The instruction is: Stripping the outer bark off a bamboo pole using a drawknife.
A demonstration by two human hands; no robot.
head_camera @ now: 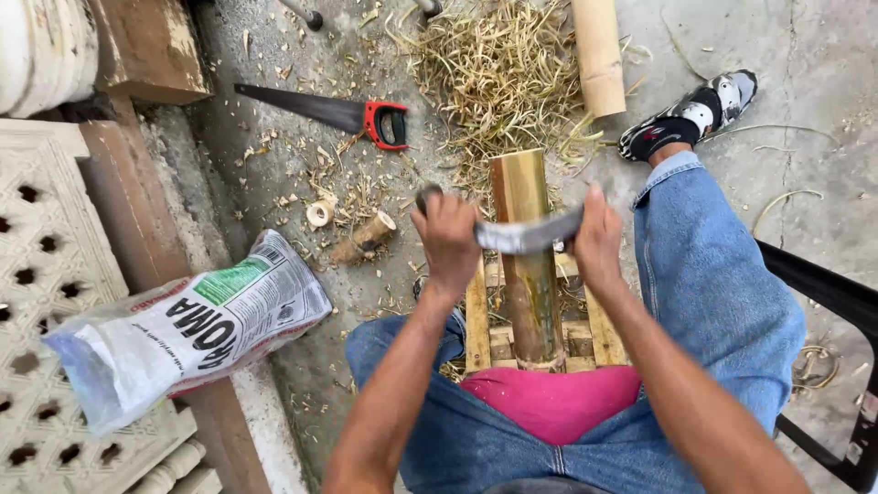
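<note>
A length of bamboo [524, 265] leans on a small wooden frame [480, 320] between my knees, its near end against a pink cloth [553, 402] on my lap. Across it lies a curved metal blade [526, 236]. My left hand [446, 240] grips the blade's left handle end, and my right hand [596, 240] grips its right end. The blade touches the bamboo's upper part, where the skin looks shaved and pale.
A heap of bamboo shavings [498, 78] lies ahead, with another bamboo piece [599, 55] at the top. A red-handled hand saw [329, 112], short bamboo offcuts [364, 236] and a printed plastic sack [187, 325] lie to the left. Concrete blocks [46, 274] stand far left; a black chair [832, 302] on the right.
</note>
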